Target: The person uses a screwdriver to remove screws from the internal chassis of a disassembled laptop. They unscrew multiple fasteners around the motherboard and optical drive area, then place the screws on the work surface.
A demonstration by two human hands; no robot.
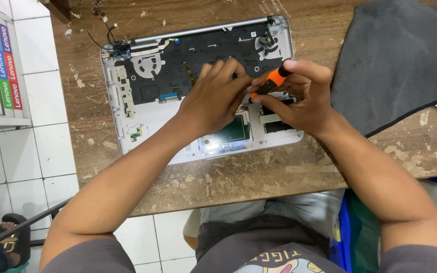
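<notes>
1. An opened silver laptop base (pixel 142 114), its inner side up with dark inner parts and small boards exposed, lies on the worn, scratched wooden bench (pixel 259 177), towards the far-left part of the top.
2. The right hand (pixel 299 96) grips a small screwdriver with an orange-and-black handle (pixel 271 82); thumb and fingers are closed round the handle, and the tool slants down and left over the right half of the base.
3. The left hand (pixel 213 98) rests over the middle of the base, fingers curled and drawn together, fingertips meeting the lower end of the screwdriver. Whether they pinch a screw or only the tool's tip cannot be told; the spot is hidden by the fingers.
4. A green circuit board (pixel 233 130) shows just below the left hand, near the base's front edge.
5. A round grey fan housing (pixel 149 65) sits in the far-left part of the base, with loose black wires (pixel 108 35) beyond that corner.
6. A dark grey cloth (pixel 400 60) lies on the bench to the right, near the right hand.
7. White floor tiles (pixel 36 151) show left of the bench.
</notes>
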